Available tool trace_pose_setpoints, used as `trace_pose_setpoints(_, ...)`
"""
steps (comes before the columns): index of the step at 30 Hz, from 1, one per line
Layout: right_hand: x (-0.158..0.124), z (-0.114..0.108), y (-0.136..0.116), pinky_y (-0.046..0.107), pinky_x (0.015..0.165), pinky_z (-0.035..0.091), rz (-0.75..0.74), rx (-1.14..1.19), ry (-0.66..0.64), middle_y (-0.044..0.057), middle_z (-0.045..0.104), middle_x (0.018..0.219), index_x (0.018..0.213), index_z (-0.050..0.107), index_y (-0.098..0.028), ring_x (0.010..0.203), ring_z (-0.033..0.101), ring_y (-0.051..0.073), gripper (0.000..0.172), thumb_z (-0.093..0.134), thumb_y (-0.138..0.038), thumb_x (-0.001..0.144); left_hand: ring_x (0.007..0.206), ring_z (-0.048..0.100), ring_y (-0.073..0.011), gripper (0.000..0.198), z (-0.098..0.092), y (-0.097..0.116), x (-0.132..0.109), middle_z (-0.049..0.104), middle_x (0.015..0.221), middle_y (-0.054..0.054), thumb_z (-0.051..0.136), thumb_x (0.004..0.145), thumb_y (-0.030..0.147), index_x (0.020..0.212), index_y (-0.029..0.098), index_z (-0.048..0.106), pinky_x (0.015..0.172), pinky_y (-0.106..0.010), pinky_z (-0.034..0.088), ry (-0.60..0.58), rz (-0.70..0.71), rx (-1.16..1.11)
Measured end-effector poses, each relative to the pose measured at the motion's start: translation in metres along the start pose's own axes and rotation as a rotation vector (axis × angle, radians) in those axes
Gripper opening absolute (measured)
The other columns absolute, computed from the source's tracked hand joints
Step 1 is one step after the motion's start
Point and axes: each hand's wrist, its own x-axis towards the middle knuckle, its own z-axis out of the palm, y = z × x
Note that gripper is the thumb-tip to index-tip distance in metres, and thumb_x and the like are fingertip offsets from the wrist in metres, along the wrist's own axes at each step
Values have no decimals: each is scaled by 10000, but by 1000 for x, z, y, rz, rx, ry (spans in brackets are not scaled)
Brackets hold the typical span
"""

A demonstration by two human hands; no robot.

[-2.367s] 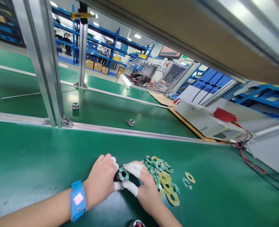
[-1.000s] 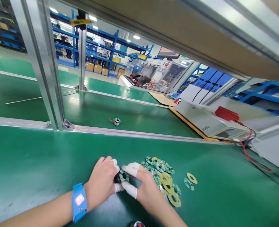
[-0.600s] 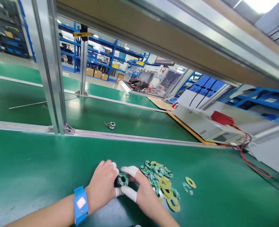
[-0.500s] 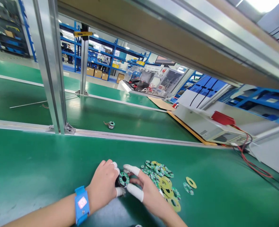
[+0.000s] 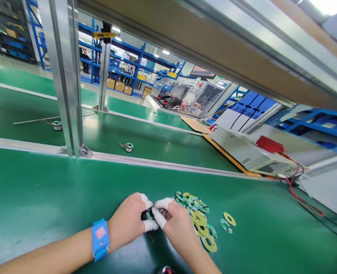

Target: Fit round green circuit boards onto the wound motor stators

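Observation:
My left hand [image 5: 128, 216], with white finger cots and a blue wrist strap [image 5: 100, 239], is closed around a small dark motor part topped by a green ring circuit board [image 5: 149, 215]. My right hand [image 5: 178, 222], also in white finger cots, pinches at the right edge of that part. Its fingertips cover most of the board, and what lies between them is hidden. Just right of my right hand lies a pile of green ring circuit boards [image 5: 192, 204] and yellow ring washers [image 5: 209, 243].
A loose yellow ring [image 5: 229, 219] and green ring board [image 5: 225, 226] lie farther right. Motors with wires [image 5: 128, 147] [image 5: 57, 125] sit on the green strip beyond the metal rail [image 5: 157, 166]. A metal post [image 5: 68, 83] rises at left. Cables [image 5: 302, 198] trail at right.
My right thumb and finger have closed together at the motor part's edge, covering the board's face. The view has shifted slightly, and a second motor now shows left of the post.

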Motion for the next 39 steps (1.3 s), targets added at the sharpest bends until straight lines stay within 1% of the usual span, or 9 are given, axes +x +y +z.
trace_pose_setpoints(5, -8, 1, 1, 261, 503, 376, -143, -344, 68, 59, 611, 659, 714, 652, -171, 560, 566, 181, 166, 501, -167, 784, 787, 508, -167, 221, 0, 2, 1, 596, 800, -22, 602, 795, 382, 748, 166, 605, 709, -255, 389, -11, 12, 47)
trace_pose_setpoints(7, -8, 1, 0, 259, 493, 368, -187, -393, 75, 62, 605, 653, 688, 622, -169, 555, 563, 183, 173, 480, -153, 784, 772, 512, -163, 223, -2, 3, 3, 591, 791, -19, 611, 788, 383, 739, 166, 603, 703, -250, 391, -34, 9, 54)
trace_pose_setpoints(13, -2, 0, 1, 226, 469, 358, -200, -166, 38, 22, 538, 583, 646, 541, -177, 532, 514, 146, 202, 435, -185, 817, 750, 532, -149, 195, -5, 3, 7, 589, 810, -1, 701, 713, 346, 752, 174, 618, 683, -224, 395, -80, -44, -16)
trace_pose_setpoints(16, -1, 1, 3, 222, 461, 353, -204, -113, 73, 6, 515, 552, 638, 534, -186, 513, 497, 139, 218, 429, -210, 827, 750, 536, -154, 183, -4, 0, 6, 592, 815, -1, 694, 717, 342, 777, 182, 630, 670, -229, 386, -67, -42, -31)
trace_pose_setpoints(23, -3, 6, 7, 245, 441, 356, -227, -102, 178, 14, 521, 526, 625, 569, -189, 472, 494, 148, 246, 438, -241, 826, 714, 525, -146, 200, -5, -5, 5, 587, 774, 5, 709, 689, 351, 784, 186, 647, 624, -224, 369, -39, -51, -68)
trace_pose_setpoints(29, -1, 2, 13, 255, 457, 416, -78, 95, 108, 25, 587, 579, 741, 637, -183, 469, 519, 148, 225, 505, -352, 809, 732, 540, -145, 210, -7, -5, 7, 596, 767, 10, 737, 660, 339, 786, 187, 666, 641, -214, 381, -64, -52, -123)
trace_pose_setpoints(31, 1, 1, 13, 261, 458, 411, -45, 100, 88, 24, 579, 565, 697, 624, -184, 466, 511, 150, 249, 502, -372, 807, 724, 537, -142, 202, -8, -6, 7, 590, 750, 13, 738, 658, 332, 777, 186, 665, 634, -213, 379, -63, -42, -129)
trace_pose_setpoints(35, 4, 2, 9, 260, 466, 388, -55, 67, 56, 11, 546, 520, 590, 556, -198, 471, 490, 149, 292, 468, -355, 819, 716, 532, -145, 213, -6, -7, 7, 578, 737, 15, 740, 654, 354, 764, 190, 660, 637, -218, 377, -53, -44, -116)
trace_pose_setpoints(39, 3, 4, 5, 255, 459, 365, -68, 51, 70, 4, 514, 497, 556, 522, -201, 472, 474, 148, 307, 458, -344, 819, 733, 538, -153, 224, -4, -9, 7, 584, 757, 7, 734, 657, 366, 773, 190, 658, 649, -224, 381, -53, -43, -103)
